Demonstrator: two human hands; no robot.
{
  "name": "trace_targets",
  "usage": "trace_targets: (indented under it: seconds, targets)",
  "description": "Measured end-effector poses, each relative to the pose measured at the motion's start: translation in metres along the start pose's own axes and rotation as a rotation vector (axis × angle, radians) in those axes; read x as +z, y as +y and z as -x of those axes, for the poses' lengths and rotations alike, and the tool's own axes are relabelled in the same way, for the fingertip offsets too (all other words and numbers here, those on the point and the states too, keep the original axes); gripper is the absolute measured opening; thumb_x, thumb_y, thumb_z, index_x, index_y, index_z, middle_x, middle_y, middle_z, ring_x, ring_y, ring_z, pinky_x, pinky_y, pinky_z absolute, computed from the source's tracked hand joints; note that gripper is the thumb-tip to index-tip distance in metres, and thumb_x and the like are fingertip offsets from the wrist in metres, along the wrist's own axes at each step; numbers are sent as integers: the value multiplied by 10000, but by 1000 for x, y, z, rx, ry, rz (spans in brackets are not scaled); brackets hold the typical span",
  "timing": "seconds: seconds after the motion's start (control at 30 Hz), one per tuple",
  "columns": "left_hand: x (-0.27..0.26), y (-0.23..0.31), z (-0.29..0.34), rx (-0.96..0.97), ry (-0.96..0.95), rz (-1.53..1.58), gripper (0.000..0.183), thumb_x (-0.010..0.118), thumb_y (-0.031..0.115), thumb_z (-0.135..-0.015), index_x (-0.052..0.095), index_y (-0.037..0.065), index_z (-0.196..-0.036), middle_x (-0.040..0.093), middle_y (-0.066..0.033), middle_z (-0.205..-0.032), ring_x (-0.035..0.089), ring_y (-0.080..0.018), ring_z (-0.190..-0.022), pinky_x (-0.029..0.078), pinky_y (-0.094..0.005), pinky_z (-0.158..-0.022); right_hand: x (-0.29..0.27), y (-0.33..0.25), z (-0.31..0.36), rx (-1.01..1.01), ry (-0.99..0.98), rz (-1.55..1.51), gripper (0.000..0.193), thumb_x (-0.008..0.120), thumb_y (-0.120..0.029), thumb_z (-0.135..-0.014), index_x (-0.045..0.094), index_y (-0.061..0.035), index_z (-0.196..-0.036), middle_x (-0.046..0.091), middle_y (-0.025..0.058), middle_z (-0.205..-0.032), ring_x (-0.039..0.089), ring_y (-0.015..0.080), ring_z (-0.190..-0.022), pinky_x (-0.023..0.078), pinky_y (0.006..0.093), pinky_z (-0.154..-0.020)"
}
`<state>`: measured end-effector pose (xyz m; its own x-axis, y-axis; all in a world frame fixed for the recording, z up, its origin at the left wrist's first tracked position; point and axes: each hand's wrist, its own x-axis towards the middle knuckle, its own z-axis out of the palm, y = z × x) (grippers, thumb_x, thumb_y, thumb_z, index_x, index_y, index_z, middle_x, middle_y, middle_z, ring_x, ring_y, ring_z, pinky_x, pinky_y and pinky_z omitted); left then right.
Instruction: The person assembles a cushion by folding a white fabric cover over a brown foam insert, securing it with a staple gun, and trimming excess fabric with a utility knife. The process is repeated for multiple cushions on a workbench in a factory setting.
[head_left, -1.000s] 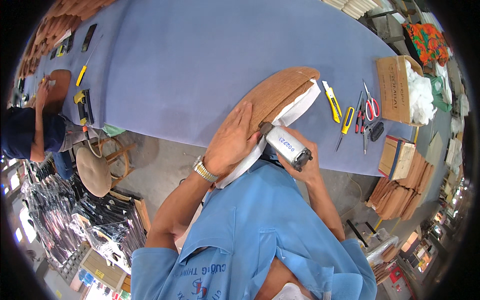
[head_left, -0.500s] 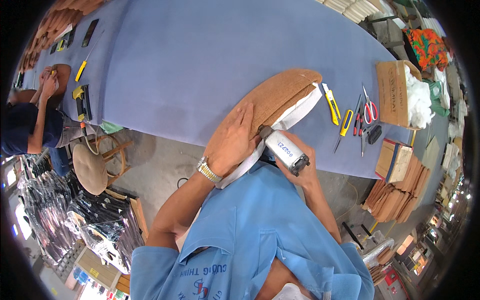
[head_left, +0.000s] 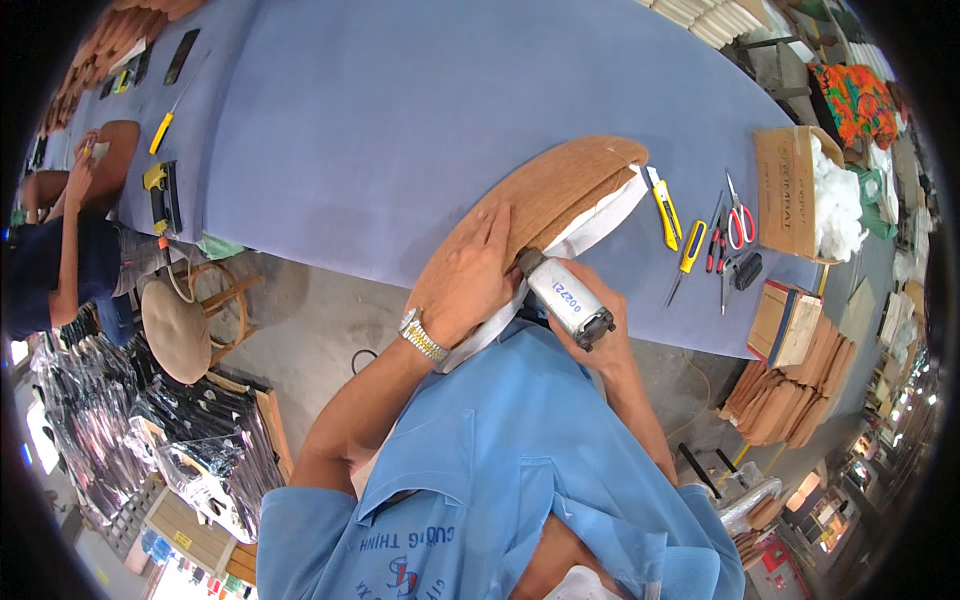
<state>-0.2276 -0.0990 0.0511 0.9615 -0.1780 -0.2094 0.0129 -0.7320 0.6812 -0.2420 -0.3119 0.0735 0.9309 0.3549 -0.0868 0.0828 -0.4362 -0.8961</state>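
Note:
A brown upholstered piece (head_left: 565, 180), curved like a chair back or seat, rests tilted at the table's near edge against my body. White fabric (head_left: 600, 220) shows along its open near side. My left hand (head_left: 478, 262), with a metal watch at the wrist, lies flat on the brown cover, fingers stretched out. My right hand (head_left: 603, 312) is wrapped round a silver air staple gun (head_left: 565, 298) with a black end cap. The gun's nose meets the white strip beside my left hand; its handle is mostly hidden under the body.
Right on the blue table (head_left: 400, 110) lie a yellow cutter knife (head_left: 663, 208), a yellow screwdriver (head_left: 687, 258), red-handled scissors (head_left: 740, 222) and a carton (head_left: 785, 190) with white stuffing. At left are a yellow staple gun (head_left: 160, 198), a round-cushioned stool (head_left: 176, 332) and a co-worker (head_left: 55, 250).
My hands, the staple gun and the brown piece stay nearly in place, with only a tiny shift. At the left, the co-worker's arms and hands have moved slightly.

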Motion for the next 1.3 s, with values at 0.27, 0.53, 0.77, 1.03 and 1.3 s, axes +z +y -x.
trace_targets:
  seconds: [0.27,0.53,0.77,1.03,1.3]
  targets:
    - [-3,-1,-2,-14,-45,25,878,747,74,-830,304,-85,-1571,459,-381,-1512,497,-470,-1399,464,-482,-1143,-4,2,5,-39,-32,29,588,776,-79,-757,648,-17,-1328,742,172,-1169,750,302,-1003,581,357,-864]
    - [1,6,-1,-19,-10,-150,823,672,-22,-815,324,-86,-1558,463,-309,-1552,507,-412,-1413,473,-438,-1145,5,-12,-1,138,-60,-45,614,776,-66,-733,630,-66,-1329,747,162,-1153,751,324,-1030,574,365,-882]
    - [5,0,6,1,28,-78,820,683,-4,-822,312,-113,-1545,481,-320,-1525,489,-436,-1422,486,-460,-1136,11,-9,-4,50,-19,-19,563,753,-66,-757,642,-40,-1309,746,165,-1131,750,309,-1022,568,362,-903]
    - [-17,-38,35,218,-108,455,630,643,325,-1024,478,1,-1538,455,-225,-1605,472,-348,-1468,400,-420,-1198,8,9,6,73,-2,-63,527,768,-62,-772,658,-13,-1285,760,155,-1112,740,234,-1013,560,343,-908]
    - [21,-75,12,-31,-172,695,757,335,622,-1097,275,129,-1669,145,-156,-1755,66,-308,-1630,88,-448,-1314,10,16,0,60,-54,-74,509,773,-73,-789,664,-2,-1281,770,160,-1088,746,213,-990,567,337,-888]
